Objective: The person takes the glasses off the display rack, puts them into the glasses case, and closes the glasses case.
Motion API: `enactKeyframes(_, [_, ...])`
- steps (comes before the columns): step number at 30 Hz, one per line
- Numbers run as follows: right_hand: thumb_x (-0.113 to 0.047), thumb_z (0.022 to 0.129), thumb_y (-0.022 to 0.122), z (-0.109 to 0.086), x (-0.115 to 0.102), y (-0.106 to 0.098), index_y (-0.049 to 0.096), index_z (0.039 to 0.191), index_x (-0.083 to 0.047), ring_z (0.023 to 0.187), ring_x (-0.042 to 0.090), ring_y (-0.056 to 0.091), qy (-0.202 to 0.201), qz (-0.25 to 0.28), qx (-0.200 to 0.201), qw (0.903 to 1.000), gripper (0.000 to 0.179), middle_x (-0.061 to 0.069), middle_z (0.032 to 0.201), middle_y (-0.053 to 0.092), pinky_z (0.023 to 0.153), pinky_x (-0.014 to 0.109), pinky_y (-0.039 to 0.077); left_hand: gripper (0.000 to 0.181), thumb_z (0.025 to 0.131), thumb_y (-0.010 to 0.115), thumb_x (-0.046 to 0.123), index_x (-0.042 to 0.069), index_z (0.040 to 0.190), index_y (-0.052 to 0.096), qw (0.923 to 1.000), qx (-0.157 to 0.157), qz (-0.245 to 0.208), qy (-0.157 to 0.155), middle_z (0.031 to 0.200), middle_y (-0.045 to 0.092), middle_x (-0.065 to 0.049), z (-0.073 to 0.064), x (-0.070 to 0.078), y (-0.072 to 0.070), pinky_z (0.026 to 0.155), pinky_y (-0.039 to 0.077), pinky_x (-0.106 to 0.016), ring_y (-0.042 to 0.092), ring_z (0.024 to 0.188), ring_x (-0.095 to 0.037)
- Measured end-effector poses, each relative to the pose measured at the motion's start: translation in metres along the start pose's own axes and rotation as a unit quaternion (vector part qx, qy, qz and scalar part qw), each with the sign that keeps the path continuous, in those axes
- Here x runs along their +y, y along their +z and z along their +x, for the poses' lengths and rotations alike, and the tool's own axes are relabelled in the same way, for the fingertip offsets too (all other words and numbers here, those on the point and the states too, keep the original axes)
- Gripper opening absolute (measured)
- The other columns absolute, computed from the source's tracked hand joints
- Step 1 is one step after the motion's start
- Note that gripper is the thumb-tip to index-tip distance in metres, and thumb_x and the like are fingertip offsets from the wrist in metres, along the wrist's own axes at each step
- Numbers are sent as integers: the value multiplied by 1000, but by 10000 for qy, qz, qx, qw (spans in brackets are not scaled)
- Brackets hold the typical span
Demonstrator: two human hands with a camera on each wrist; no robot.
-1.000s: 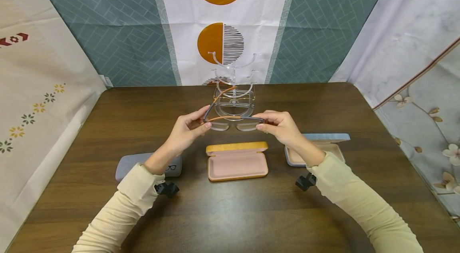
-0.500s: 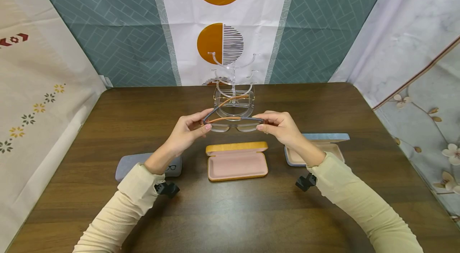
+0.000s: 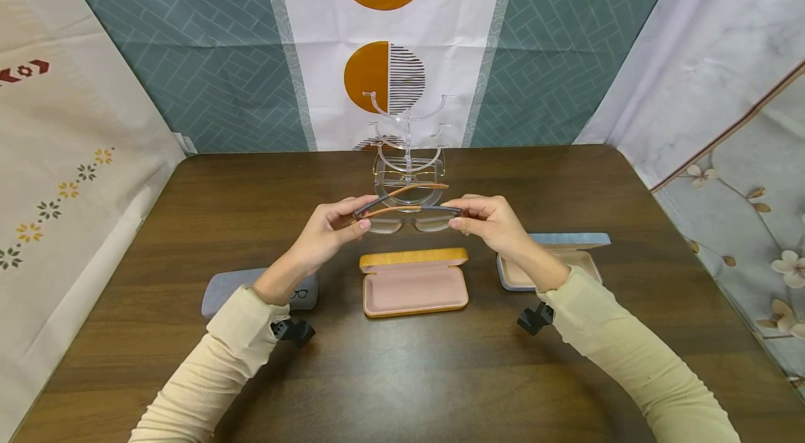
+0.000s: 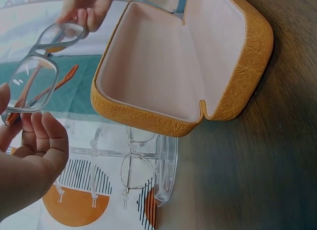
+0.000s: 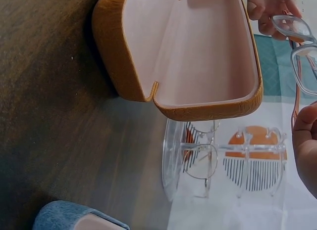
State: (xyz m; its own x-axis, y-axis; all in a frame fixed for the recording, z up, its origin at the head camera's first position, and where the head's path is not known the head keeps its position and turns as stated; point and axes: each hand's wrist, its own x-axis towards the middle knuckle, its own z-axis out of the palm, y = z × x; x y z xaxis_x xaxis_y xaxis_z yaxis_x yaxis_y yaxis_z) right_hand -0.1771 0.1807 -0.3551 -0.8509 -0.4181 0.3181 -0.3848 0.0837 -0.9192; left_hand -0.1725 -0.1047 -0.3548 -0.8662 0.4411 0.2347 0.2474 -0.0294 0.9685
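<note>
A pair of eyeglasses with a grey-blue frame and orange temple tips is held up between both hands in the head view. My left hand pinches the left end of the frame near its hinge. At the opposite end, my right hand pinches the other hinge corner between thumb and fingers. Both temples slant inward behind the lenses, the left one partly folded. Below the glasses, a yellow glasses case with pink lining lies with its lid raised. In the left wrist view the clear lenses show beside this case.
Behind the hands stands a clear acrylic glasses stand with thin wire-framed glasses low on it. A closed grey-blue case lies under the left forearm. An open blue case sits partly behind the right forearm.
The left temple of the eyeglasses has swung inward and down toward the frame. Both hands keep nearly the same place, with the left fingers shifting slightly at the hinge.
</note>
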Motion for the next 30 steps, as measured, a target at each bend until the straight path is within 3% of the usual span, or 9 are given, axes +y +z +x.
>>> enactKeyframes(7, [10,81,60,-1,1,-1,59,105,15,56,11,46,30,14,-18,10000,25,-1,73,54,53,23,44,36,87,55,-5,-11,122,51,9999,-130,-28,98,98,50,-17,0,-1,1,63,45,-23,49,72,-10])
enactKeyframes(14, [8,82,60,0,1,-3,59,107,14,58,13,47,130,18,-17,9999,26,0,77,58,54,23,44,32,86,54,-9,-13,118,53,9996,-186,-136,191,99,54,-9,-1,1,3,63,44,-23,49,75,-11])
enactKeyframes(20, [9,78,65,1,1,-3,62,99,14,58,12,47,-128,-30,250,9996,22,2,75,56,51,20,41,31,85,55,-8,-15,115,53,9992,-231,-206,264,99,55,-7,-1,-2,3,64,44,-22,49,81,-12])
enactKeyframes(24, [11,75,67,1,3,-3,61,95,17,71,11,50,-306,182,392,9986,22,3,85,57,61,17,47,31,85,56,-7,-15,115,53,9991,-231,-176,295,100,55,-7,-1,-3,4,66,45,-22,49,84,-12])
enactKeyframes(30, [7,75,69,-1,3,-4,62,95,14,74,12,53,44,42,586,9983,22,-5,89,63,62,18,47,31,85,56,-7,-15,114,54,9991,-247,-130,311,100,56,-5,-1,-3,5,69,45,-22,49,86,-13])
